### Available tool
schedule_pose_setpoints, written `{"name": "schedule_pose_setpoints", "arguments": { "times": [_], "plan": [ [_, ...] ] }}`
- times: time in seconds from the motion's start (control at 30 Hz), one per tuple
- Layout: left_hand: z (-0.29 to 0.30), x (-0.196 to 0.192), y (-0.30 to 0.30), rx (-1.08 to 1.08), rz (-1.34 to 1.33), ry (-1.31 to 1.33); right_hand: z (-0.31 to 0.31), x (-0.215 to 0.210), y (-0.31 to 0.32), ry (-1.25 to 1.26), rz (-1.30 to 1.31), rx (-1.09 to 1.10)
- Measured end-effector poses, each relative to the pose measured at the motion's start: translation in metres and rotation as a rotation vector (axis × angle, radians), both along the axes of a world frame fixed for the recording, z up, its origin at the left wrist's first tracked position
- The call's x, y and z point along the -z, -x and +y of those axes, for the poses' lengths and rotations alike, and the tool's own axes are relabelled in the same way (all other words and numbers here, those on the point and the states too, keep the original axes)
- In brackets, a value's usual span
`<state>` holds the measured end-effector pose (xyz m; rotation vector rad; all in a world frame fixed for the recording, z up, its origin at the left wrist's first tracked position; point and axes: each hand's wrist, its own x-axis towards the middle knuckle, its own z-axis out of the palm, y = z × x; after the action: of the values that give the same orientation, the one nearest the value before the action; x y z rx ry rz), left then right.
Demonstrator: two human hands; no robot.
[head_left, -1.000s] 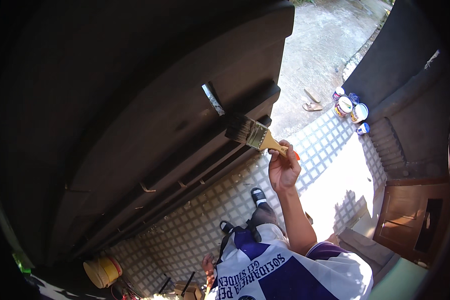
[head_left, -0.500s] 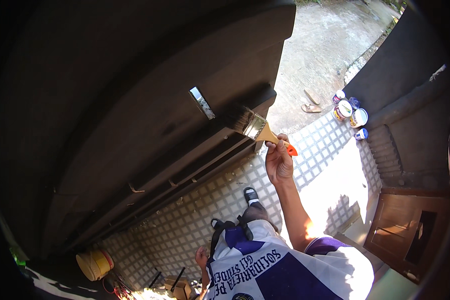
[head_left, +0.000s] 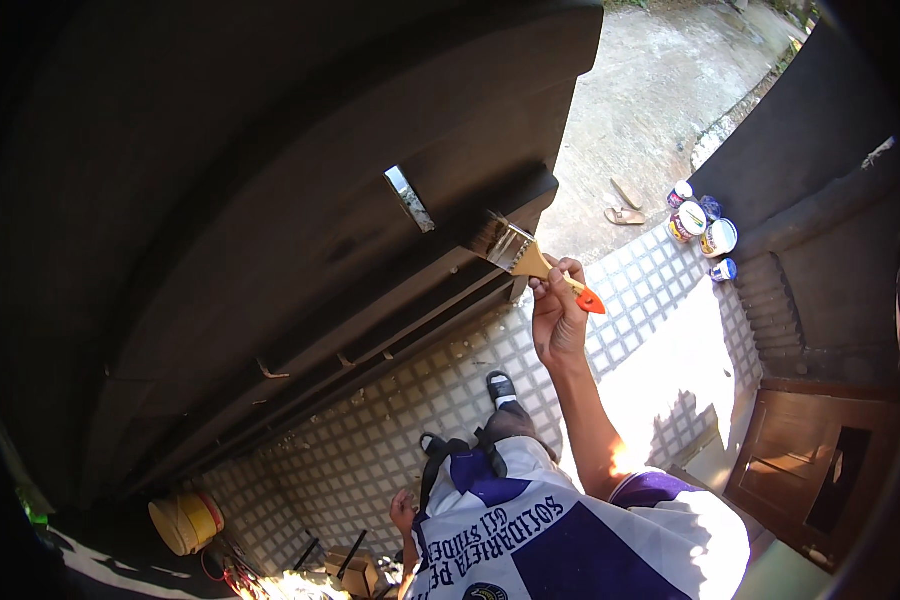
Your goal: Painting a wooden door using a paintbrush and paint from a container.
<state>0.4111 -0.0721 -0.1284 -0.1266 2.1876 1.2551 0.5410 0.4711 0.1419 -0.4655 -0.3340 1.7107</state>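
My right hand point(head_left: 560, 312) is closed around the wooden handle of a flat paintbrush point(head_left: 532, 262), which has a metal ferrule and a red-orange handle end. Its dark bristles point up and left at a large dark brown panel point(head_left: 300, 210), close to the ledge below a narrow slot point(head_left: 410, 198). Whether the bristle tips touch the surface I cannot tell. Low beside my body hangs my left hand point(head_left: 403, 510), its fingers loosely bent and nothing visible in them.
Several paint tubs point(head_left: 687, 222) stand at the right by another dark panel point(head_left: 790, 130). A pair of sandals point(head_left: 625, 215) lies on the concrete. Lower left are a yellow bucket point(head_left: 187, 523) and a cardboard box point(head_left: 353, 572). A brown wooden door point(head_left: 785, 455) is at lower right.
My right hand and the paintbrush have shifted slightly to the right, and the view has moved a little with them. My left hand still hangs low.
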Motion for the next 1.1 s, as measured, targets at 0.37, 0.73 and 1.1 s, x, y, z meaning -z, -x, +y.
{"name": "schedule_pose_setpoints", "arguments": {
  "times": [0.37,0.73,1.1],
  "plan": [
    [-0.012,0.001,0.005,0.100,0.039,0.048,-0.039,-0.051,0.046,-1.001,-1.037,0.263],
    [-0.032,0.025,0.004,-0.010,0.032,0.004,-0.063,-0.036,0.095,-1.017,-1.021,0.355],
    [-0.016,0.008,-0.003,0.018,0.132,-0.050,-0.070,-0.029,0.103,-0.835,-1.113,0.532]
  ]
}}
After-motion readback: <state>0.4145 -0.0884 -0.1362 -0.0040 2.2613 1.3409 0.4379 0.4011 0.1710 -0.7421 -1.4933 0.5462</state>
